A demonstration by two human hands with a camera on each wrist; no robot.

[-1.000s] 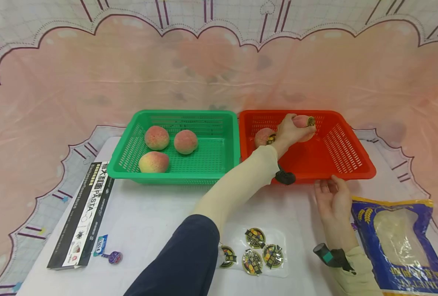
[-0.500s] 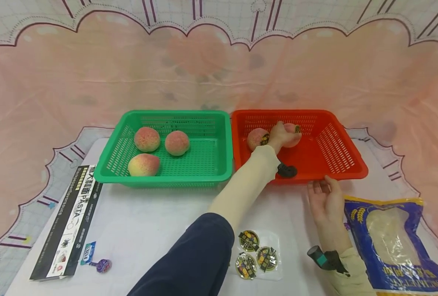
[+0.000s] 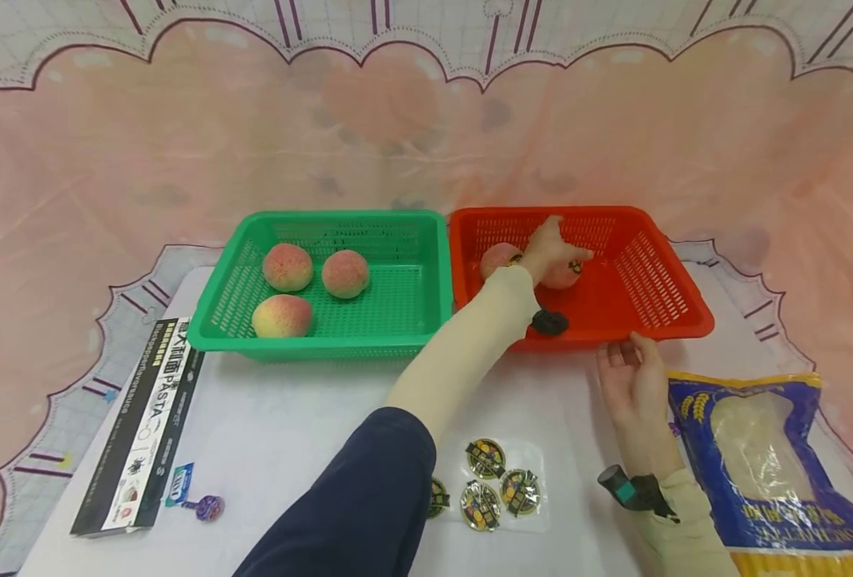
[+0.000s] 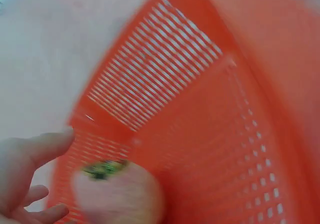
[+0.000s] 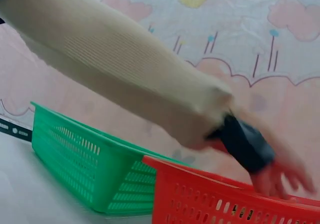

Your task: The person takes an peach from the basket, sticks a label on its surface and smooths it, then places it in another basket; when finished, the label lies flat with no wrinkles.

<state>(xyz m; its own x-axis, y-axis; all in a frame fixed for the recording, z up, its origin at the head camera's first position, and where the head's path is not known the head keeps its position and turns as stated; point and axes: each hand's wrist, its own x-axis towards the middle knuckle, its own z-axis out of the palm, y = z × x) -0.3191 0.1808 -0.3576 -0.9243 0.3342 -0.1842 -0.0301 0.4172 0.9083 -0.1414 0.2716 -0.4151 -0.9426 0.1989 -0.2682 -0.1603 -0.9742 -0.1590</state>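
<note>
Inside the red basket (image 3: 613,312), my left hand (image 3: 547,244) is over a peach (image 3: 560,277) that bears a black-and-gold sticker. The left wrist view shows thumb and fingers (image 4: 42,151) spread apart beside that peach (image 4: 125,199), not gripping it. Another stickered peach (image 3: 498,258) lies to its left, partly covered by the left wrist. My right hand (image 3: 631,385) is palm up at the basket's front rim, its fingertips right at the edge and loosely bent. In the right wrist view the left hand (image 5: 280,179) dips behind the red rim.
A green basket (image 3: 325,344) with three peaches (image 3: 345,274) adjoins the red one on the left. A sheet of round stickers (image 3: 480,505) lies in front. A pasta box (image 3: 141,425) and lollipop (image 3: 210,507) are at left, a blue bag (image 3: 765,457) at right.
My left hand has lowered the stickered peach into the red basket and let go, its fingers now spread above it. The right hand has stayed at the front rim.
</note>
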